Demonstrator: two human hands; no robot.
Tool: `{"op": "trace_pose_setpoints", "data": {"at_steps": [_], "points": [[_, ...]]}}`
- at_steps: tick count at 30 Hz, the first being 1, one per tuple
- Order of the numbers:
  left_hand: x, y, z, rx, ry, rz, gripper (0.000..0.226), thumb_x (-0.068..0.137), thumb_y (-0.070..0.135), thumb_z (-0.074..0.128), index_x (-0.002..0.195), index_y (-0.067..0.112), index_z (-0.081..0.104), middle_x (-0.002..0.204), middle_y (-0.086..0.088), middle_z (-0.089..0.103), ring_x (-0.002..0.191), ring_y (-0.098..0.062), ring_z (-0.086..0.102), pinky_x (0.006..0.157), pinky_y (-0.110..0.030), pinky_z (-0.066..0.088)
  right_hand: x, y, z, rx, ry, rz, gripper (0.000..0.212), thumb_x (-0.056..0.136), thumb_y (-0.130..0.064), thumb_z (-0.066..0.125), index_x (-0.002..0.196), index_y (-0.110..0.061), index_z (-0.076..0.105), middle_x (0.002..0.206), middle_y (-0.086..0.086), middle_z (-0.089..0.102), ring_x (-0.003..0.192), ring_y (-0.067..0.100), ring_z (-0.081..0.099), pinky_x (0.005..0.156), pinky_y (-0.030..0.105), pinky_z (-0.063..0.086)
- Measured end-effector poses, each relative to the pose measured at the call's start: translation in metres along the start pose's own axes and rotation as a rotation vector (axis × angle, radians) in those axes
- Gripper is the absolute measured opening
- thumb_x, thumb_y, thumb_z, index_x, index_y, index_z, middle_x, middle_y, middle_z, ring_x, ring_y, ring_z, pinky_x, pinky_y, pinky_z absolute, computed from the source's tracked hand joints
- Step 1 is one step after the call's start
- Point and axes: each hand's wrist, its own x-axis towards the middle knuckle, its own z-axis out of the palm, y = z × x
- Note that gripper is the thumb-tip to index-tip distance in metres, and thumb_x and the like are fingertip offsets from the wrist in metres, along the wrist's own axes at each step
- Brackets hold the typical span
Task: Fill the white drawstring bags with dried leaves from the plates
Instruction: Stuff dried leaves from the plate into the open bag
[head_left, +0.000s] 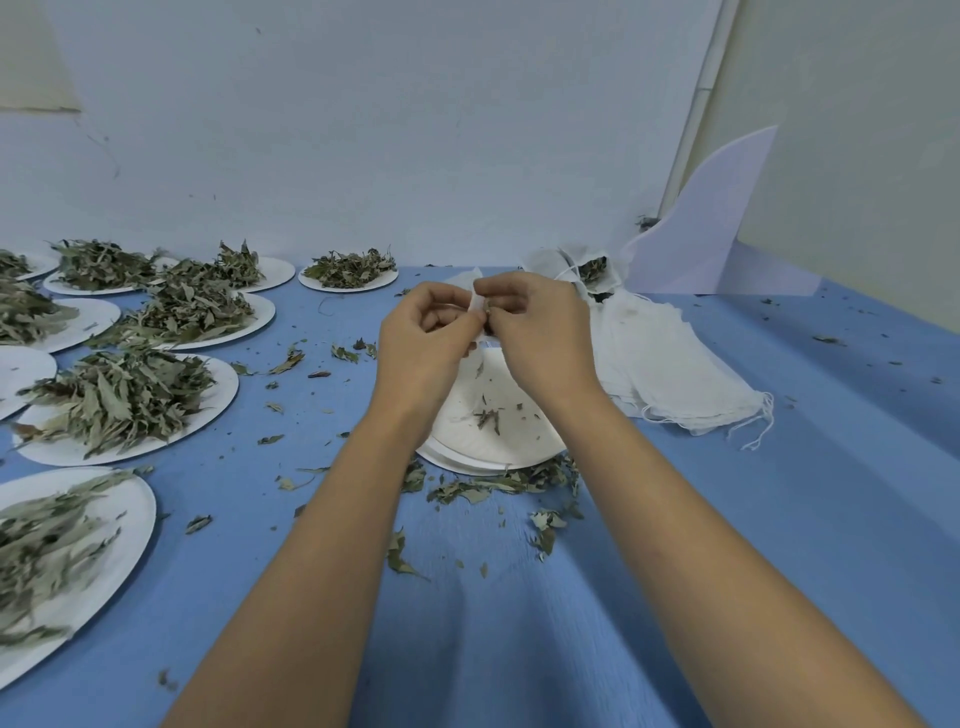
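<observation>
— Where's the bag (475, 304) right now?

— Held up in the middle of the view, between both hands, over a nearly bare plate (467, 460). The left hand (431, 325) pinches one side of its top edge with curled fingers, and the right hand (540, 332) pinches the other. The fingertips almost meet.

— Which step is that?

— I'd judge it's either opening the mouth or tucking in a last few bits. Something dark shows at the pinch, probably leaf. I can't tell how full the bag is, because the hands hide most of it and its white cloth blends into the plate below.

— Which way does it point?

— The mouth faces up, toward twelve o'clock. The long axis seems to run from twelve down to six, hanging toward the plate.

— What does the next move need?

— If it's being opened, one hand has to keep the mouth spread while the other goes for leaves. The nearest heaped plate (228, 384) of dried leaves (119, 395) sits at about nine o'clock from the hands, with more plates beyond it. If the bag is full, the strings need pulling apart sideways, toward three and nine.

— And the rest of the table?

— A pile of empty bags (675, 364) lies at three o'clock, just beside the right hand. A stuffed bag (592, 273) stands at about one o'clock. Spilled leaves (493, 486) lie at six on the blue cloth (779, 467), against the plate's near rim.
</observation>
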Motion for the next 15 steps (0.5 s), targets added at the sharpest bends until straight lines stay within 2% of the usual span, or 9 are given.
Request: {"op": "trace_pose_setpoints", "data": {"at_steps": [2,4,9,11,15], "points": [[-0.0003,0.0017,0.0023,0.004,-0.031,0.005,0.017,0.084,0.002,0.064,0.083,0.018,0.061,0.066,0.001,0.062,0.055,-0.003,0.057,0.056,-0.013,0.047,0.0006,0.0011,-0.0018,-0.005,0.075,-0.035,0.024,0.080,0.006,0.060,0.094,-0.010,0.071,0.087,0.001,0.068,0.081,0.010,0.064,0.075,0.019,0.054],[-0.0003,0.0033,0.0036,0.015,-0.051,0.015,0.017,0.083,0.001,0.064,0.081,0.018,0.061,0.063,0.004,0.062,0.053,-0.004,0.055,0.056,-0.014,0.046,0.0021,0.0025,-0.0027,-0.075,0.132,-0.093,0.025,0.076,0.008,0.061,0.089,-0.013,0.067,0.089,0.003,0.061,0.080,0.014,0.062,0.072,0.021,0.050],[0.0005,0.0050,0.0025,0.026,-0.052,0.045,0.015,0.085,0.004,0.067,0.077,0.016,0.061,0.064,0.001,0.059,0.054,-0.002,0.052,0.055,-0.015,0.046,0.0031,0.0058,-0.0033,-0.195,0.172,-0.161,0.034,0.074,0.002,0.070,0.102,-0.011,0.054,0.103,0.000,0.040,0.080,0.013,0.052,0.069,0.018,0.043],[0.0010,0.0053,0.0012,0.022,-0.057,0.050,0.015,0.085,0.005,0.067,0.076,0.015,0.061,0.064,0.002,0.059,0.054,-0.003,0.052,0.055,-0.015,0.045,0.0043,0.0066,-0.0044,-0.173,0.167,-0.138,0.038,0.074,-0.001,0.072,0.107,-0.011,0.054,0.105,-0.001,0.038,0.081,0.011,0.050,0.069,0.014,0.043],[0.0018,0.0045,-0.0006,0.025,-0.062,0.036,0.016,0.085,0.006,0.067,0.075,0.016,0.060,0.054,0.012,0.057,0.051,-0.002,0.049,0.052,-0.014,0.043,0.0047,0.0045,-0.0054,-0.078,0.122,-0.080,0.034,0.079,-0.003,0.069,0.109,-0.013,0.057,0.105,0.001,0.043,0.074,-0.002,0.051,0.065,0.004,0.042]]}}
